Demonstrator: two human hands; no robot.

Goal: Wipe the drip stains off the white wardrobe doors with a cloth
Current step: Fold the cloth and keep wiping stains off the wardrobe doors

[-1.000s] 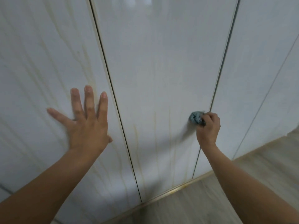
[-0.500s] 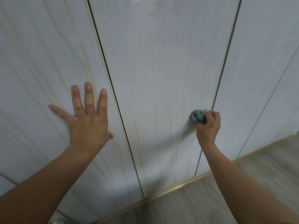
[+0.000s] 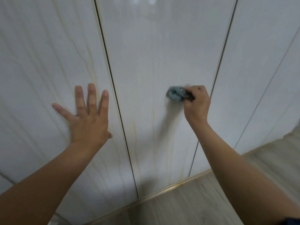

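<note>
We take this for a room in a home, most likely a bedroom or dressing area. Nearly the whole view is filled by a run of tall, glossy white wardrobe doors, at least 4 flat panels side by side, parted only by thin dark gaps. Yellowish drip stains run down the panels. Along the foot of the doors runs a thin gold-coloured strip, and below it lies a floor of pale wood-grain boards. A bright glare shows on the gloss near the top of the middle door.
</note>
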